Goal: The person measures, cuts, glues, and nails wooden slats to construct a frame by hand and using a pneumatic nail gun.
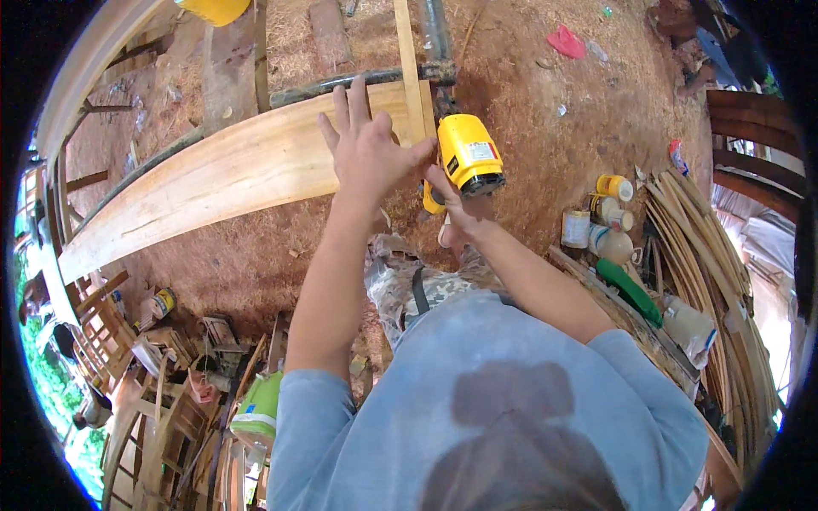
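A yellow and black power tool [467, 153] is at the right end of a long pale wooden board [213, 179]; its exact kind cannot be told from above. My right hand [458, 213] grips it low on its near side, with the fingers partly hidden. Over the board's right end is my left hand [371, 145], open, several fingers stretched up and apart. Its thumb reaches right, close to the tool; whether they touch is unclear. A narrow wooden strip [409, 60] crosses the board just left of the tool.
Beyond the board runs a dark rail [341, 85]. Tubs and jugs [609, 226] stand at right, beside a stack of long wooden strips [699, 281]. A green container [258, 404] and wooden frames lie lower left. A pink bag [566, 42] is on the dirt floor.
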`<state>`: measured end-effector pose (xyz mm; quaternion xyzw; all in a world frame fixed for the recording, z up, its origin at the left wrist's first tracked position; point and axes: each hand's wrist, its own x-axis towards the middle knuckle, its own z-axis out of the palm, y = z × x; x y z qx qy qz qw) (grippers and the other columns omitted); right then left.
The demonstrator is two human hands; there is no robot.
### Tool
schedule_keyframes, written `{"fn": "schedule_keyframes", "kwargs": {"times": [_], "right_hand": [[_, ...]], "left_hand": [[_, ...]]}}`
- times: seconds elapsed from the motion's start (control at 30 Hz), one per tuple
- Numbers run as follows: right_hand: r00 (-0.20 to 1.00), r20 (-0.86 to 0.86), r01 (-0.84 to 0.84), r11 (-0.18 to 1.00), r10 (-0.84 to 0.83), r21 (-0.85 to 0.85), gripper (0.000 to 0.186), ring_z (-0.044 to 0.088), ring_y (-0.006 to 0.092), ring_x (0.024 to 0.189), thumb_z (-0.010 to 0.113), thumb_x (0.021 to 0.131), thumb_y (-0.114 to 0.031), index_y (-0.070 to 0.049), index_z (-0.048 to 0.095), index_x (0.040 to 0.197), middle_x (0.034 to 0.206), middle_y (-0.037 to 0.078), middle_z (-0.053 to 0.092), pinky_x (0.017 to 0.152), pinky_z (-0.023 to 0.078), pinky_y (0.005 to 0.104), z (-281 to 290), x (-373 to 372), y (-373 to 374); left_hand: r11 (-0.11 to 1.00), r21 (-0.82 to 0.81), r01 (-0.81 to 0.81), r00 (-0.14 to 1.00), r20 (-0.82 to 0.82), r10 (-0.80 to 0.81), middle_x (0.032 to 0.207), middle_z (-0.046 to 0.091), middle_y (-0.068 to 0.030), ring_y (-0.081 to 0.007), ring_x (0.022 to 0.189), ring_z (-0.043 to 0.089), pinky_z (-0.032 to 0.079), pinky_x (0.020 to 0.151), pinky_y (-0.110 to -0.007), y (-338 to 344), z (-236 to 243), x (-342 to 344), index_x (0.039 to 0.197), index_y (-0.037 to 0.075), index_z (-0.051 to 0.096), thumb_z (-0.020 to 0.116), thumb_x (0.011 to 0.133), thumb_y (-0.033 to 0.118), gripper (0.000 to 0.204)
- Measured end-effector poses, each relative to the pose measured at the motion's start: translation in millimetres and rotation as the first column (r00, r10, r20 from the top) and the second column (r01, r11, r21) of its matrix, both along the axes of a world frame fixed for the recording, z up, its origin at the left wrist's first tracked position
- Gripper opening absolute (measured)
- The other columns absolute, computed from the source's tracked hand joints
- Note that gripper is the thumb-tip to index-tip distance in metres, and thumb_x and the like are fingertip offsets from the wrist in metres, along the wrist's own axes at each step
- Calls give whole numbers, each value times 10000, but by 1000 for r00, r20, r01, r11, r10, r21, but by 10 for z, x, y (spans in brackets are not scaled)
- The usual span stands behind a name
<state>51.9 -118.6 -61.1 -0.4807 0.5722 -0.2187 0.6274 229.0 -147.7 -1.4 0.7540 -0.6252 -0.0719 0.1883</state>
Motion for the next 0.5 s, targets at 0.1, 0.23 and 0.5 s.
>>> {"fn": "schedule_keyframes", "kwargs": {"times": [0.1,0.23,0.5], "right_hand": [[1000,27,-3,999,2,43,711,531,251,1143,670,872,-488,-61,424,1384,1248,107,552,966,439,377,120,38,-50],[996,83,17,999,-19,35,741,513,240,1167,704,852,-471,-68,407,1399,1283,107,528,992,425,377,173,46,-95],[955,268,96,988,-126,124,455,566,134,903,794,811,-223,-95,548,1172,984,-2,575,806,474,310,193,-31,-179]], "left_hand": [[998,48,47,998,32,-49,1502,341,-148,-393,1429,210,150,1093,-689,-80,-25,95,866,-17,736,737,619,621,685],[997,56,54,997,49,-57,1493,350,-147,-386,1421,224,130,1093,-695,-97,-23,86,887,3,746,731,623,623,674],[993,-31,113,992,55,-111,1414,404,-129,-359,1393,259,152,1050,-706,-66,-77,150,754,26,738,733,626,646,633]]}}
